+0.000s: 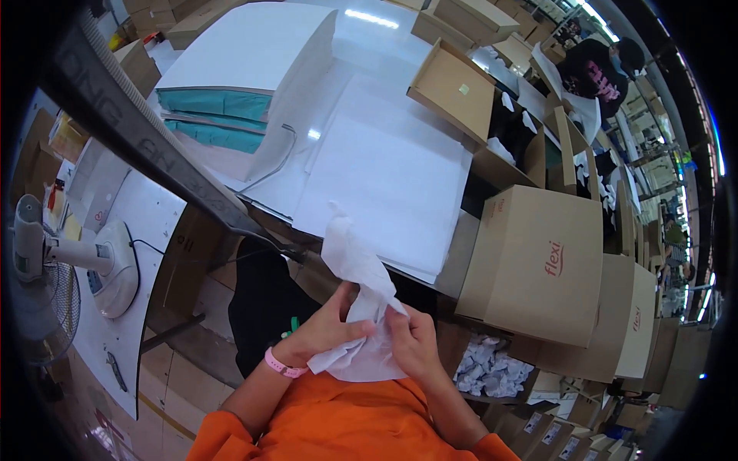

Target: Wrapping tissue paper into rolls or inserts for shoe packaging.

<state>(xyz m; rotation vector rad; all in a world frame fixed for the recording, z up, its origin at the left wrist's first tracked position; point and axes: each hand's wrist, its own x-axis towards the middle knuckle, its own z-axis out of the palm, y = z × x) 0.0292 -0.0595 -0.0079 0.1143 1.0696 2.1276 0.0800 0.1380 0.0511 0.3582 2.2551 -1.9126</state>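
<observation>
Both my hands hold a crumpled sheet of white tissue paper [360,270] in front of my orange shirt. My left hand [332,326], with a pink band at the wrist, presses the paper between thumb and fingers from the left. My right hand [411,338] pinches its right edge. The paper's upper end twists up and away from me, and its lower part spreads loosely between the hands. Beyond it, a stack of flat white paper sheets [384,169] lies on the table.
A thick pile of white sheets with teal wrapping [246,61] stands far left. Brown cartons [546,261] crowd the right, above a box of crumpled paper balls [492,367]. At left are a white fan [115,269] and a dark slanting pole [146,142]. Another person [596,77] works far right.
</observation>
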